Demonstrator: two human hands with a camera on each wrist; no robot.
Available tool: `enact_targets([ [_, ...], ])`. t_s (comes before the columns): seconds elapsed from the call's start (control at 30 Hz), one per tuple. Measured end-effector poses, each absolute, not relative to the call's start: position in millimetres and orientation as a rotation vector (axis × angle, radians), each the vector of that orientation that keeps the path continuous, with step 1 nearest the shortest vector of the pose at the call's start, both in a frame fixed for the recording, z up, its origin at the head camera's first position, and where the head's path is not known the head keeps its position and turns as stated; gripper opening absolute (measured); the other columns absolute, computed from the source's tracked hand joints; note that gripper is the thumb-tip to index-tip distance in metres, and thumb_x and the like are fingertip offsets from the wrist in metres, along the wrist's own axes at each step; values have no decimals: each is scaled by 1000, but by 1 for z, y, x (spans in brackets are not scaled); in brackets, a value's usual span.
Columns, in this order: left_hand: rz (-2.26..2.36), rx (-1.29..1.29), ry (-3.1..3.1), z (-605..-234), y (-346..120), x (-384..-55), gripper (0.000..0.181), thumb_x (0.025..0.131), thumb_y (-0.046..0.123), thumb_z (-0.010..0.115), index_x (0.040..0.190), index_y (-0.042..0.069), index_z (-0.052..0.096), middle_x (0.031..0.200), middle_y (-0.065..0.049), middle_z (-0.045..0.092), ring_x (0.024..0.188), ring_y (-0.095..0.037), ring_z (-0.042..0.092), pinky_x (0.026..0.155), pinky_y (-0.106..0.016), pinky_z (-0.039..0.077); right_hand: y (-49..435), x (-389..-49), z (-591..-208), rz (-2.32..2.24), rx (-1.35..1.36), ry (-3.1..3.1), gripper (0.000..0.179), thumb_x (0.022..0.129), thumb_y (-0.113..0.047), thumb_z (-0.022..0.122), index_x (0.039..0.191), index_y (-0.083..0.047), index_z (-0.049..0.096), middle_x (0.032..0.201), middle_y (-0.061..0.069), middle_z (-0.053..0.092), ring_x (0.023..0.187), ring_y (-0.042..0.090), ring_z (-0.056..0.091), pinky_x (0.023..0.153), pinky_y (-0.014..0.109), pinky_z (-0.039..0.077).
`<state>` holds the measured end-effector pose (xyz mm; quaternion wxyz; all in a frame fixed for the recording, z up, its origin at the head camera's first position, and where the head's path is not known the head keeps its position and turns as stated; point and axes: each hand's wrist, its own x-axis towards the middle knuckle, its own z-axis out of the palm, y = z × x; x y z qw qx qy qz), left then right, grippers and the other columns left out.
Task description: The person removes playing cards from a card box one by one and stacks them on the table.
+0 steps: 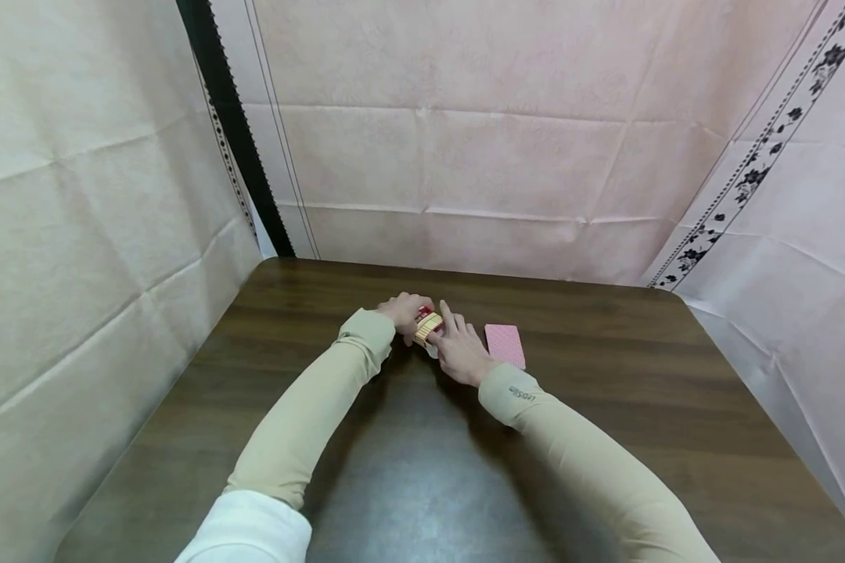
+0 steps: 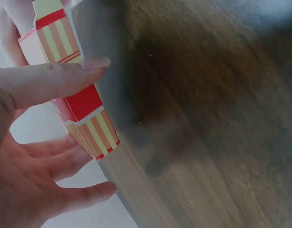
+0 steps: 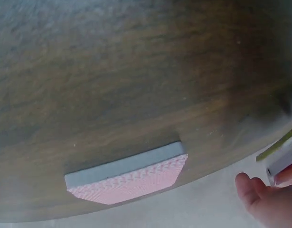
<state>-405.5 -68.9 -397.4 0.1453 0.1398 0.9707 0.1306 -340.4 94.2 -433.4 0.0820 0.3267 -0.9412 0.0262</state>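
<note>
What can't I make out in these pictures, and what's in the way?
Box: any wording is too small, head view.
Box's inside: hidden by its walls, left wrist view.
Left grip: some fingertips hidden behind the box, left wrist view.
Right grip: cut off by the edge, right wrist view.
Deck: card faces hidden beneath the pink back, head view.

Striped box [image 1: 429, 327] partly behind left hand [image 1: 401, 310]

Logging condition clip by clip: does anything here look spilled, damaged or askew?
Nothing stands out. The pink deck lies in an even stack on the table, and the striped box in the left hand shows no obvious tear or crushing. The hanging cloth shows fold-like creases.
</note>
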Motion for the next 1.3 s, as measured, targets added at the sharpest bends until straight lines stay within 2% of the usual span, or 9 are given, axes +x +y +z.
enact_targets([
  [0.07, 380, 399, 2806, -399, -72, -410, 82, 57, -4, 85, 128, 24, 55, 125, -13, 56, 101, -31, 54, 70, -48, 52, 95, -341, -432, 98, 997, -2797, 31, 90, -13, 60, 121, -17, 62, 155, 28, 20, 129, 44, 38, 97, 54, 44],
  [0.23, 400, 343, 2818, -393, -80, -404, 80, 60, -5, 83, 128, 24, 54, 125, -10, 58, 102, -31, 55, 76, -48, 51, 100, -343, -432, 183, 1034, -2790, 33, 97, -16, 54, 129, -21, 58, 155, 25, 24, 130, 41, 41, 101, 54, 43],
  [0.37, 421, 301, 2830, -389, -86, -397, 75, 64, -5, 80, 128, 24, 53, 124, -9, 58, 103, -29, 55, 81, -47, 50, 105, -343, -433, 245, 1048, -2745, 41, 96, -15, 52, 137, -20, 54, 151, 24, 34, 125, 38, 47, 100, 52, 44],
  [0.63, 423, 278, 2822, -391, -84, -389, 74, 65, -5, 80, 127, 22, 53, 117, -8, 58, 99, -27, 54, 82, -47, 49, 105, -337, -432, 297, 958, -2772, 37, 93, -41, 61, 119, -16, 63, 133, 14, 52, 115, 30, 51, 96, 47, 46],
  [0.73, 433, 279, 2822, -389, -84, -388, 72, 65, -4, 80, 126, 21, 53, 117, -8, 59, 99, -27, 54, 82, -47, 49, 103, -336, -431, 268, 921, -2787, 36, 92, -41, 62, 115, -14, 58, 126, 15, 56, 111, 31, 54, 93, 47, 47],
  [0.9, 419, 157, 2858, -386, -89, -388, 73, 65, -3, 80, 128, 22, 52, 122, -13, 54, 104, -31, 53, 87, -52, 46, 112, -337, -429, 192, 880, -2776, 42, 91, -36, 60, 122, -9, 52, 116, 17, 58, 107, 34, 53, 91, 48, 45],
  [1.07, 420, 54, 2873, -386, -93, -390, 75, 66, 0, 79, 131, 23, 49, 124, -17, 49, 108, -34, 52, 90, -56, 43, 135, -343, -435, 114, 592, -2767, 40, 91, -36, 54, 117, -6, 49, 109, 20, 53, 105, 37, 46, 88, 49, 41],
  [1.3, 411, 12, 2881, -386, -92, -388, 70, 66, 1, 78, 127, 22, 51, 122, -19, 48, 110, -35, 52, 92, -58, 42, 162, -346, -446, 84, 184, -2833, 39, 92, -36, 51, 106, 0, 52, 102, 26, 56, 97, 42, 49, 81, 53, 43],
])
